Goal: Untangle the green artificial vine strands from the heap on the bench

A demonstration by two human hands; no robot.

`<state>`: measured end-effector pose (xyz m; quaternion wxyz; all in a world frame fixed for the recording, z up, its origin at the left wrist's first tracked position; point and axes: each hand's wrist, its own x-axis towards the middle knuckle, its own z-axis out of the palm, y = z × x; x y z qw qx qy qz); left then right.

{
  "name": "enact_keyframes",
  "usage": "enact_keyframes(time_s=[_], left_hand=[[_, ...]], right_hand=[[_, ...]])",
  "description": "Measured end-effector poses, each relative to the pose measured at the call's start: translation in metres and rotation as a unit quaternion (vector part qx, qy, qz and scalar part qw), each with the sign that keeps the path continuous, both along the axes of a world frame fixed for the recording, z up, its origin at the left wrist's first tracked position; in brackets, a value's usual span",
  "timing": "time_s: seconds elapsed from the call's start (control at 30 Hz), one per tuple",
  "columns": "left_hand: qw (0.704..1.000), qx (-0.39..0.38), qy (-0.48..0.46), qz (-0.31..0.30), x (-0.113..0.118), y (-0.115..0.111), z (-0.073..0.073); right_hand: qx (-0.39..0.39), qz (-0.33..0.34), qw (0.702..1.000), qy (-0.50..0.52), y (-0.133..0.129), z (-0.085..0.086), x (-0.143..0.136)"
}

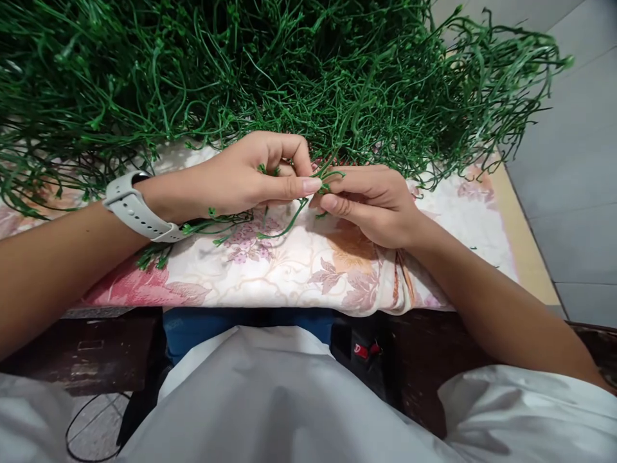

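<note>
Between my two hands, over the front of the table, is a thin green artificial plant stem (329, 175) with small branching tips. My left hand (270, 168), with a pale watch strap (139, 204) on its wrist, pinches the stem between thumb and forefinger. My right hand (376, 202) meets it from the other side, thumb and fingers closed on the same stem. Loose green sprigs (219, 224) stick out beneath my left hand and wrist. Just beyond both hands lies a big heap of the same green plastic stems (289, 77).
A folded floral cloth (289, 276) covers the table, whose tan edge (527, 231) shows at the right. White tiled wall (578, 161) stands on the right. Below the front edge are my lap in white clothing (289, 392) and a dark wooden surface (106, 350).
</note>
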<state>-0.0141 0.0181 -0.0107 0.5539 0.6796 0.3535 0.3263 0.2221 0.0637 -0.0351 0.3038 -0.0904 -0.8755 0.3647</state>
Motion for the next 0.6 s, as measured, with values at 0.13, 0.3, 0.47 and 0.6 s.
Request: enact_keyframes(time_s=[0.13, 0.3, 0.47, 0.6], left_hand=[[0.999, -0.007, 0.015, -0.032, 0.001, -0.001, 0.006], [0.997, 0.017, 0.054, -0.043, 0.003, -0.002, 0.01], [0.992, 0.076, 0.092, -0.036, 0.004, 0.0, 0.011], [0.958, 0.225, 0.173, -0.029, -0.001, -0.003, 0.027]], right_hand=[[-0.007, -0.001, 0.999, -0.034, 0.0, 0.003, 0.003], [0.052, -0.017, 0.997, -0.045, 0.003, 0.004, 0.006], [0.209, -0.042, 0.975, -0.06, 0.008, 0.007, 0.012], [0.332, -0.076, 0.927, -0.156, 0.015, 0.028, 0.011]])
